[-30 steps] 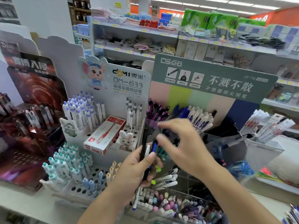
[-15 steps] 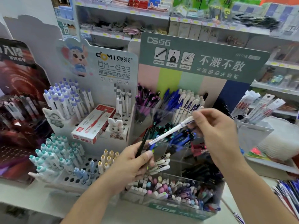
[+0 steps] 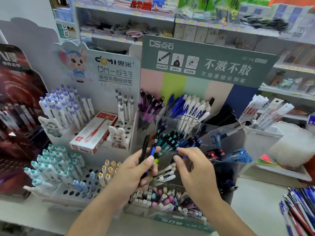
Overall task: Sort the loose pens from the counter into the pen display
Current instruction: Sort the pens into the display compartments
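1. Display (image 3: 170,120), clear-walled, fills the centre; the white pen the right hand (image 3: 196,169) carried half a second ago is gone, presumably slotted.
2. Right hand, now released and empty, hovers at 3 o'clock of the left hand (image 3: 136,169).
3. Left hand grasps the black pen (image 3: 144,147) and blue pen (image 3: 152,148).
4. Loose pens (image 3: 300,210) wait at 4 o'clock; open counter lies between.

Bright, even shop light from above; exact source not visible. Shadows soft and weak. Pale glare on clear acrylic pen display (image 3: 170,120) walls. Right hand (image 3: 196,172) slightly smeared by motion blur, left hand (image 3: 136,172) sharper. Back shelves (image 3: 187,19) soft, out of focus. Wide-angle distortion: straight edges bend near frame borders, corners stretched. Overall fine detail a little muddy.
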